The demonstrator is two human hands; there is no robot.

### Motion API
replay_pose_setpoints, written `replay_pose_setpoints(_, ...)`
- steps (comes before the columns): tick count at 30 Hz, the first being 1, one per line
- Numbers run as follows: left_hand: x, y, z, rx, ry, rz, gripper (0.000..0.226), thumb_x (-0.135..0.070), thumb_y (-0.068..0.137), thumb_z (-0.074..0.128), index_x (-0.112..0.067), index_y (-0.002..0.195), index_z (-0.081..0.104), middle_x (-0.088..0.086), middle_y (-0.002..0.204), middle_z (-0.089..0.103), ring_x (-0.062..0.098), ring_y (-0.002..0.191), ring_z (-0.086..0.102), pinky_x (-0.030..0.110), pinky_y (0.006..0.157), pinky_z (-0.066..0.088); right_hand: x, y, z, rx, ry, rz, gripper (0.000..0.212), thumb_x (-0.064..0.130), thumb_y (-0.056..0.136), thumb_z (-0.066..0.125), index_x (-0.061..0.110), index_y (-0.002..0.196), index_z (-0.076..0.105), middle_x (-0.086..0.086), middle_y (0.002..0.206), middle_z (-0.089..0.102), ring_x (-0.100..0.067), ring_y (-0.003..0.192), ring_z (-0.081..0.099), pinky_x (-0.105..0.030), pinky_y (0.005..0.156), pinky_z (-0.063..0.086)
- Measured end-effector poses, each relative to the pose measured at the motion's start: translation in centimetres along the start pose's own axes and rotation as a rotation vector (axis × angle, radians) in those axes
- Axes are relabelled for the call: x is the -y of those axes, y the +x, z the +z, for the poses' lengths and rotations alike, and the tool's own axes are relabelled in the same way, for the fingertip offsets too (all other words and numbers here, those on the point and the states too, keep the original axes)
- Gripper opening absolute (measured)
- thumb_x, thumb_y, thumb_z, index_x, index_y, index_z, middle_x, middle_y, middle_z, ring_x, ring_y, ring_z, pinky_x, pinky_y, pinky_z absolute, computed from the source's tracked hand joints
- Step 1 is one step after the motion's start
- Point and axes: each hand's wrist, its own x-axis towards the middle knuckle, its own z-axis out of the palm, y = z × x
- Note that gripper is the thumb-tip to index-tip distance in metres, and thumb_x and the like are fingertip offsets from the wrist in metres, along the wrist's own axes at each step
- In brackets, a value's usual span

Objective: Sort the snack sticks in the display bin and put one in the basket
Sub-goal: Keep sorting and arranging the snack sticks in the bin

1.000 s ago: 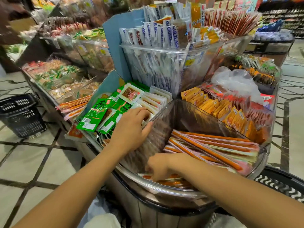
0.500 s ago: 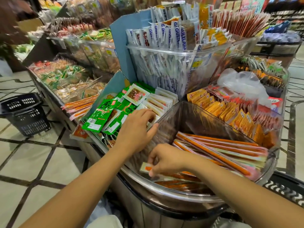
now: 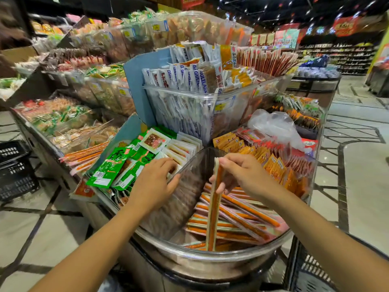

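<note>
A clear curved display bin (image 3: 210, 255) in front of me holds several long orange snack sticks (image 3: 237, 216) in clear wrappers, lying mostly flat. My right hand (image 3: 242, 173) pinches the top end of one snack stick (image 3: 213, 207), which stands almost upright with its lower end down in the bin. My left hand (image 3: 154, 182) rests on the bin's left divider wall, fingers curled over its top edge, thumb on the near side. A dark basket (image 3: 311, 270) shows at the lower right, beside the stand.
Green and white snack packs (image 3: 126, 165) fill the compartment to the left, orange and red packs (image 3: 273, 161) the one to the right. A taller clear bin of white sticks (image 3: 189, 106) stands behind. A second black basket (image 3: 12, 167) sits on the tiled floor at left.
My right hand has risen out of the bin's near corner with one stick, turning it from lying flat to nearly upright. My left hand stays on the divider. The camera tilted up.
</note>
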Motion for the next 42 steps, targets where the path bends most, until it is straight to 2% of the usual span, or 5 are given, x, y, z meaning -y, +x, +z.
replay_pose_setpoints(10, -4.2, -1.4, -1.1, -0.103, 0.099, 0.191, 0.035, -0.044, 0.094, 0.044, -0.021, 0.103, 0.068, -0.006, 0.106, 0.067, 0.016, 0.1, 0.059, 0.036, 0.09, 0.047, 2.3, -1.8, -2.6, -0.252, -0.132, -0.129, 0.03, 0.014, 0.11, 0.035, -0.003, 0.097, 0.056, -0.01, 0.084, 0.077, -0.03, 0.058, 0.071, -0.04, 0.055, 0.055)
replay_pose_setpoints(15, -8.4, -3.7, -0.4, 0.336, -0.309, 0.032, 0.05, -0.078, 0.086, 0.037, -0.04, 0.104, 0.064, -0.025, 0.089, 0.067, -0.005, 0.082, 0.063, 0.029, 0.076, 0.054, 2.7, -1.9, -3.0, -0.313, -0.1, -0.155, 0.031, 0.011, 0.109, 0.033, -0.002, 0.098, 0.059, -0.009, 0.083, 0.076, -0.024, 0.057, 0.071, -0.027, 0.05, 0.054)
replay_pose_setpoints(22, -7.9, -4.2, -0.2, 0.465, -0.431, 0.071, 0.014, -0.038, 0.095, 0.064, -0.028, 0.085, 0.063, -0.014, 0.075, 0.067, 0.004, 0.069, 0.066, 0.04, 0.071, 0.056, 2.3, -1.8, -1.7, -0.292, 0.084, -0.051, 0.024, 0.009, 0.107, 0.04, 0.001, 0.103, 0.062, -0.005, 0.084, 0.075, -0.02, 0.062, 0.07, -0.029, 0.058, 0.058)
replay_pose_setpoints(36, -8.2, -4.5, -0.6, 0.473, -0.521, -0.047, 0.014, -0.034, 0.089, 0.076, -0.032, 0.087, 0.062, -0.005, 0.075, 0.073, 0.007, 0.066, 0.071, 0.032, 0.067, 0.058, -1.1, -2.2, -0.1, -0.334, -0.237, 0.011, 0.008, 0.016, 0.097, 0.066, 0.01, 0.091, 0.068, -0.006, 0.08, 0.074, -0.015, 0.069, 0.073, -0.043, 0.073, 0.062)
replay_pose_setpoints(42, -8.2, -4.6, -1.2, 0.406, -0.563, -0.092, 0.011, -0.019, 0.094, 0.07, -0.018, 0.087, 0.062, 0.01, 0.076, 0.07, 0.01, 0.06, 0.072, 0.034, 0.066, 0.06, -1.5, -2.9, -1.0, -0.47, -0.926, -0.327, 0.035, 0.041, 0.088, 0.074, 0.02, 0.069, 0.053, 0.008, 0.062, 0.053, -0.012, 0.055, 0.05, -0.031, 0.05, 0.045)
